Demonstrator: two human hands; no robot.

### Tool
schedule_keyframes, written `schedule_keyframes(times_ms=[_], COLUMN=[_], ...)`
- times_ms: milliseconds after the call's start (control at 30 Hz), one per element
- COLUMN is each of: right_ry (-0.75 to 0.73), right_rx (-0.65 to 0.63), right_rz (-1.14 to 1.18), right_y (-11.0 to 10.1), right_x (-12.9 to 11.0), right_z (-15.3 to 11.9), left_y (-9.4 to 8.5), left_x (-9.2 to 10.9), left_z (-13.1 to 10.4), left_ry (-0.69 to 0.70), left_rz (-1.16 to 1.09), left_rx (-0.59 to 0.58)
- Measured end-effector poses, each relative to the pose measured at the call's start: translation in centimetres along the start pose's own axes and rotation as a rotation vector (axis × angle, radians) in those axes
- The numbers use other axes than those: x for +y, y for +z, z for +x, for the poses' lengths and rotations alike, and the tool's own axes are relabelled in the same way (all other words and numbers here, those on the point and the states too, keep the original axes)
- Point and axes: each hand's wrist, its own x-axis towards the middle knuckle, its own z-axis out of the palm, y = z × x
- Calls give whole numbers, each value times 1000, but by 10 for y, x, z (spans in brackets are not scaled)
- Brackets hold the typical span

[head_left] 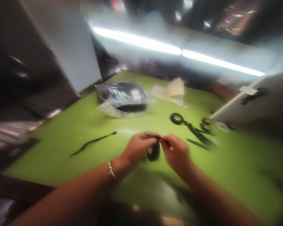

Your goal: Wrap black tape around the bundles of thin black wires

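Observation:
Both hands meet over the near middle of the green table. My left hand (139, 144) is closed, its thumb and fingers pinching a thin black strand (157, 137) that looks like a wire or cord. From the right, my right hand (178, 149) grips the same strand, fingertips close to the left ones. A roll of black tape (153, 153) hangs just below, between the hands; what it hangs from is blurred. To the left, another black strand (93, 142) with a thicker end lies alone on the table.
A clear plastic bag of dark items (124, 95) lies at the back left of the green table (61, 131). Beside it is a folded paper (173, 92). At right lie a tape roll (176, 118), black strands (198, 133) and stacked tape rolls (206, 125), near a side panel (261, 103).

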Motion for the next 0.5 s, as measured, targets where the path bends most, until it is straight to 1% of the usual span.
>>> schedule_keyframes(times_ms=[100, 167, 300, 400, 500], right_ry=[-118, -149, -116, -138, -124], right_rx=[11, -2, -25, -45, -87], right_rz=[-163, -213, -185, -187, -215], right_y=[1, 0, 0, 2, 3], right_x=[1, -1, -5, -6, -6], right_z=[-2, -2, 0, 1, 0], left_y=[4, 6, 3, -1, -3], left_x=[3, 6, 7, 4, 2], left_z=[-4, -7, -6, -3, 0], left_ry=[69, 88, 89, 93, 51], left_rz=[140, 210, 263, 263, 240], left_rx=[90, 114, 84, 81, 78])
